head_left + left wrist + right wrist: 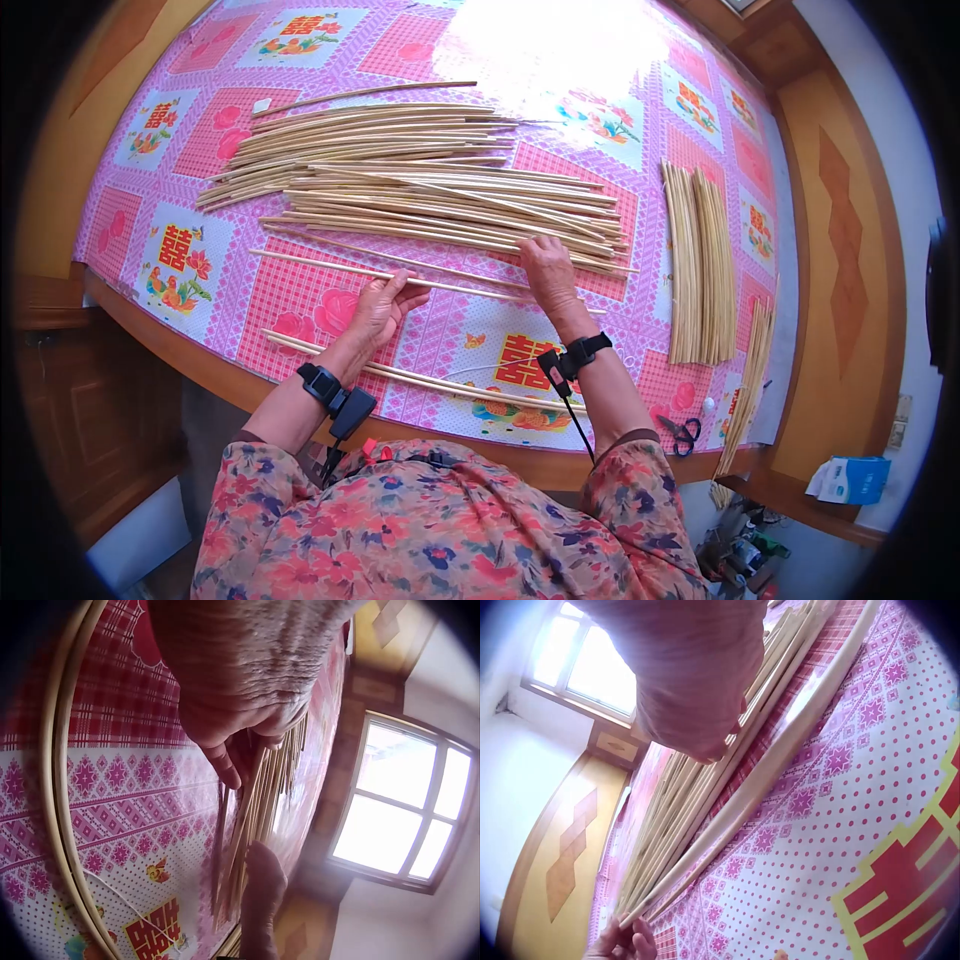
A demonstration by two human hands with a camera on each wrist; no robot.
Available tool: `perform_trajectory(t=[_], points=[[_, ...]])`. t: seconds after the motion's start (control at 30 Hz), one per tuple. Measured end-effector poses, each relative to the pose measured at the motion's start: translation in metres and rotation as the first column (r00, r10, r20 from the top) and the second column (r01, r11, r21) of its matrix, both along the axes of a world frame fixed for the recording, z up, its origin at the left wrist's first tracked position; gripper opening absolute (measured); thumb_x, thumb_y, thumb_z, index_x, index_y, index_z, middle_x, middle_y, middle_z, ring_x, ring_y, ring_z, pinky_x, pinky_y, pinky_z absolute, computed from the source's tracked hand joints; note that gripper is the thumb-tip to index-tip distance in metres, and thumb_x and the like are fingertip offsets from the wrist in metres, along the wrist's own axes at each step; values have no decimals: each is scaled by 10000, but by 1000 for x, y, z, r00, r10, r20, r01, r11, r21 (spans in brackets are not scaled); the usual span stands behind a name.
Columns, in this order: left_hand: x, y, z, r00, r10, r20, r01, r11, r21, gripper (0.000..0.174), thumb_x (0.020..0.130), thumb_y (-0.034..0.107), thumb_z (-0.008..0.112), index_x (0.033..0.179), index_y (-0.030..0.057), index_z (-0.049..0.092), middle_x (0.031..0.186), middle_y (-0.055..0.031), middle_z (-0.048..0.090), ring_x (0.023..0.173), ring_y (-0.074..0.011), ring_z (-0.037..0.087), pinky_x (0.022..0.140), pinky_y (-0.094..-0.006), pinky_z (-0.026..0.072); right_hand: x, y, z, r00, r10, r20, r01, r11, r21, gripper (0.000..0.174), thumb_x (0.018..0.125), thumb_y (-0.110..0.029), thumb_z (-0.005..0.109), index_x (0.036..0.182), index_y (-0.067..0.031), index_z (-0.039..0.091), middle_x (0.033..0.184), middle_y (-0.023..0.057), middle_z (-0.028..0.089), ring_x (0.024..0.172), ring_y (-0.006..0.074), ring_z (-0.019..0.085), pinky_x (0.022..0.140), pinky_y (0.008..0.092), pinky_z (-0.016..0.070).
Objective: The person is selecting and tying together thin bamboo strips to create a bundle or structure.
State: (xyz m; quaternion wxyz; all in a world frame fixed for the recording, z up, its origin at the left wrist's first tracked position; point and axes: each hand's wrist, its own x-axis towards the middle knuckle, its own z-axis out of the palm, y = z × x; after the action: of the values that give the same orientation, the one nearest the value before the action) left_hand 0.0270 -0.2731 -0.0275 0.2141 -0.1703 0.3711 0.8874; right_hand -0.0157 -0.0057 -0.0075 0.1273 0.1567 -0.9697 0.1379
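Observation:
A pale, slender wooden stick [450, 287] runs between the thumb and fingers of my left hand [378, 308]. The right wrist view also shows that left hand [622, 941] pinching the stick. My right hand [550, 272] reaches to the near right edge of a large pile of similar sticks [450, 205], fingers bent down over them. Up close in the right wrist view, its fingertips [718, 754] lie right at the pile; I cannot tell whether they grip one. Another stick [420, 265] lies between the pile and the held stick.
Nearer me, a pair of sticks [430, 380] lies along the table's front. Sorted bundles [697, 265] stand lengthwise at the right, with a thinner bundle [748, 375] overhanging the corner. Dark scissors [682, 436] lie close by. A pink patterned cloth [215, 300] covers the table.

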Motion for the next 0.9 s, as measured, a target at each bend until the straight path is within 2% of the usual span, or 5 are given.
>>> perform_trajectory(t=[0.4,0.47,0.6,0.7,0.9], points=[[3,5,3,998,7,69,-7,1000,-8,208,843,184,530,934,-3,534,867,-119,585,841,-235,597,734,-326,526,-4,-4,-1,994,85,-67,-68,971,231,34,682,-119,534,714,-113,524,727,53,510,767,227,504,670,350,377],[3,7,11,997,10,79,-10,1000,-7,244,840,193,535,970,-12,518,894,-113,574,839,-228,593,732,-322,525,-3,-6,-1,995,63,-79,-64,998,-1,54,701,-135,551,732,-104,518,722,62,509,749,236,516,670,359,388],[4,5,1,999,27,36,-28,999,34,269,832,198,548,989,-17,509,920,-127,569,839,-231,590,731,-326,522,16,-12,11,982,186,35,-177,968,-179,63,753,-120,568,770,-74,529,685,86,512,653,260,534,571,364,436],[5,3,-7,998,54,21,-55,996,65,232,826,189,556,944,-7,517,912,-115,578,828,-231,594,724,-329,524,33,-18,24,970,192,151,-138,941,-309,77,743,-124,598,794,-87,553,723,86,543,681,275,551,577,363,449],[14,4,3,998,69,-1,-68,989,129,173,832,184,544,938,48,539,895,-104,599,848,-223,596,739,-328,516,46,-30,34,948,225,226,-123,912,-391,83,747,-122,599,802,-78,554,751,91,561,684,273,567,585,343,452]])
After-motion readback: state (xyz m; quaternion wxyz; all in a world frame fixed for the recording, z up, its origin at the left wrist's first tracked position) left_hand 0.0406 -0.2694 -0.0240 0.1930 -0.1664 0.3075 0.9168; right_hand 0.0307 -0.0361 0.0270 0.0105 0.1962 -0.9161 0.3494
